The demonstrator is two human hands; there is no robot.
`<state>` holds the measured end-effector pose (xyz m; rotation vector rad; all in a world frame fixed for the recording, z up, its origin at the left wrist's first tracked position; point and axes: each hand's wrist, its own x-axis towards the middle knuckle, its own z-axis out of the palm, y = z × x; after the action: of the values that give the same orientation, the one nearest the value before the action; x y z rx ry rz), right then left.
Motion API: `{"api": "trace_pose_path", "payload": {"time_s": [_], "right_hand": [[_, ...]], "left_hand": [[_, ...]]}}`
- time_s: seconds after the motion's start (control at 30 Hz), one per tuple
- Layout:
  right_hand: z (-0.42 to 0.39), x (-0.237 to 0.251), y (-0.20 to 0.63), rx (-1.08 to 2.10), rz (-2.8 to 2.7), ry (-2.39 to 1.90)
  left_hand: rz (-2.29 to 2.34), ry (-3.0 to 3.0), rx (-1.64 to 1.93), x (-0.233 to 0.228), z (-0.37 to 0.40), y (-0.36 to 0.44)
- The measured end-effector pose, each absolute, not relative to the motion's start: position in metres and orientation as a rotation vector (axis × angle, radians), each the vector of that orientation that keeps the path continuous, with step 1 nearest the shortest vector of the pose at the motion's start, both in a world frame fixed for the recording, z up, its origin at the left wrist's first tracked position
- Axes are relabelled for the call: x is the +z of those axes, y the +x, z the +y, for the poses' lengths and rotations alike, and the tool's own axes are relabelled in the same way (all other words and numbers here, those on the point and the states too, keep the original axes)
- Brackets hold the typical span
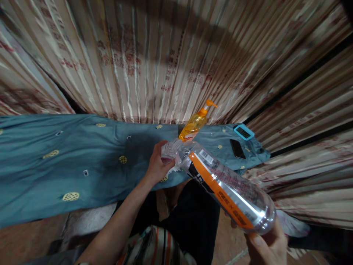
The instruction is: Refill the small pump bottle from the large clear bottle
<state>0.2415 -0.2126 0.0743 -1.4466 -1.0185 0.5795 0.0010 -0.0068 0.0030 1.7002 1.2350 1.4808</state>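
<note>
A clear plastic bottle (228,187) with an orange-striped label is being held nearly level, slanting from the frame's centre down toward five o'clock, above a surface draped in a teal cloth (82,158). The base end is being cupped from beneath by the right hand (268,246) at five o'clock; only the thumb and part of the palm are showing, so the set of its other fingers cannot be told. The neck end is being gripped by the left hand (159,163) just left of centre, the fingers being curled and pressed together around the cap and what looks like crumpled clear wrap or a white tissue there; which it is cannot be told. The step in hand is judged to be work at the bottle's mouth, either a cap being twisted or the neck being wiped. The next move is judged to call for a steady counter-hold at the base while the neck is being turned, and for the mouth to be tipped upward if any liquid remains inside. An orange pump bottle (194,125) is standing just beyond the neck at twelve o'clock. A dark phone (237,148) and a blue-framed device (243,131) are lying on the cloth at two o'clock, near each other. A pleated patterned curtain (165,59) is hanging behind.
</note>
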Motion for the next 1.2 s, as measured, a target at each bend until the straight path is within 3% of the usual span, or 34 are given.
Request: {"api": "trace_pose_path", "payload": {"time_s": [1.2], "right_hand": [[-0.209, 0.084, 0.228, 0.634, -0.763, -1.461]], "left_hand": [[1.233, 1.712, 1.473, 0.001, -0.005, -0.001]]}}
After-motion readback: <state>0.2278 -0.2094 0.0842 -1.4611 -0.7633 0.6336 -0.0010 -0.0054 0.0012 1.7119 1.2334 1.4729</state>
